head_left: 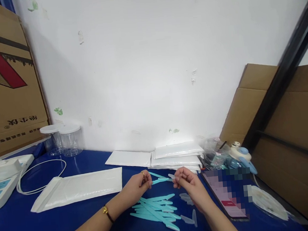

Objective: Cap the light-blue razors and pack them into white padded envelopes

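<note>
The left hand [139,183] pinches slim turquoise plastic [159,180]; the right hand [186,182] pinches a small translucent plastic cap [171,176] at its end, apparently steadying both. Turquoise sticks [157,209] lie nearer the body than the left hand, loose translucent caps [186,199] beside the right wrist, seemingly for reach.

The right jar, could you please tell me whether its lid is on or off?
On: the white lid covers the top of the right jar.
</note>
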Demonstrator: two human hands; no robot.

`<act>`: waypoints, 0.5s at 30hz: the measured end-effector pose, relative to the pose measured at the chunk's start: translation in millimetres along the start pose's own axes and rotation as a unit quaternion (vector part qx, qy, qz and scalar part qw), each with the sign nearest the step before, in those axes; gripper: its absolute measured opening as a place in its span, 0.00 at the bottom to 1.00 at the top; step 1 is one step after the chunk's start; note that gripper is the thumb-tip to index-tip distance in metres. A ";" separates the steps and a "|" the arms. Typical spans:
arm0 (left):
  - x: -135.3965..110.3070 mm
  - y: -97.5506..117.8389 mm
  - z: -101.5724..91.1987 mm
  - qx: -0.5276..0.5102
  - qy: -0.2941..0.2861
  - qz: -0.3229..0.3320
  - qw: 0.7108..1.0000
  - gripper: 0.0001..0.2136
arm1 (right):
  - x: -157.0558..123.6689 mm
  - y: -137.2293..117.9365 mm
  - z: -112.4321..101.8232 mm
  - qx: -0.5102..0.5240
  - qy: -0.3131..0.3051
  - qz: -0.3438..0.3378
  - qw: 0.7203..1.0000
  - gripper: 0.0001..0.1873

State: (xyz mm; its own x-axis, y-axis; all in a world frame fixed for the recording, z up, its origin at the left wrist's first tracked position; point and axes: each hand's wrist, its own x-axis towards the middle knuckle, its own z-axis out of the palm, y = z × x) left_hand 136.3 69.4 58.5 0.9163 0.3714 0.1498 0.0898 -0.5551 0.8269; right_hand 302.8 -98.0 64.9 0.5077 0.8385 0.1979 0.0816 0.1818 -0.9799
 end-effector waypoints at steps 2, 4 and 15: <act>0.1 -0.3 -0.5 0.004 0.002 0.002 1.000 0.07 | 0.3 -0.1 1.2 -0.022 -0.010 -0.006 1.000 0.10; 0.0 0.5 -0.8 0.007 0.001 0.003 1.000 0.07 | 0.3 -0.1 2.7 -0.037 -0.019 -0.011 0.999 0.11; 2.3 3.3 7.8 0.022 0.020 0.020 0.999 0.05 | 0.9 7.0 12.0 -0.103 -0.082 -0.008 0.991 0.08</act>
State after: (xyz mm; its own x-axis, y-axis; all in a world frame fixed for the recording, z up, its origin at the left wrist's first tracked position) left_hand 141.8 62.7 57.4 0.9037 0.3762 0.2047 0.0707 -0.6026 0.7949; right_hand 293.5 -89.8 58.5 0.3599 0.9116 0.1988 0.2704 0.1020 -0.9573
